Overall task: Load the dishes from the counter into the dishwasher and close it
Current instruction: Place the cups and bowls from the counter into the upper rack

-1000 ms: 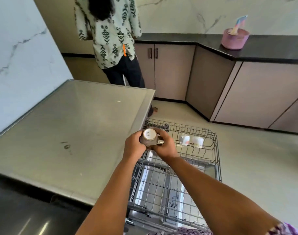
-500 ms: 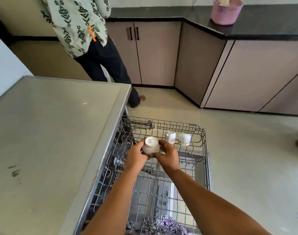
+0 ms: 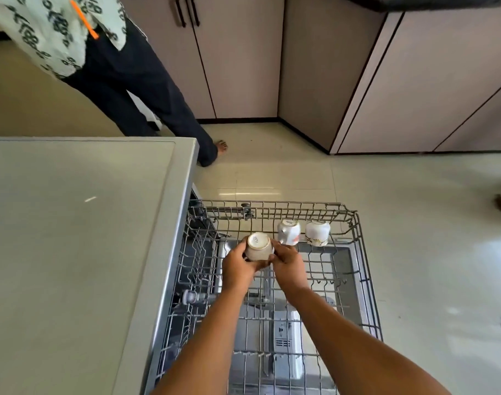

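While we grip the upturned cup (image 3: 258, 246) in our left hand (image 3: 239, 266) and right hand (image 3: 287, 265) above the rack (image 3: 360, 252), just left of two racked cups (image 3: 302, 232), a careless lowering could knock them or tip it between tines.

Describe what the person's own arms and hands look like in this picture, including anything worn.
Both forearms are bare to the bottom edge of the picture, with no sleeve showing on either. The left hand and right hand wear no gloves. No ring, watch or bracelet shows on them.
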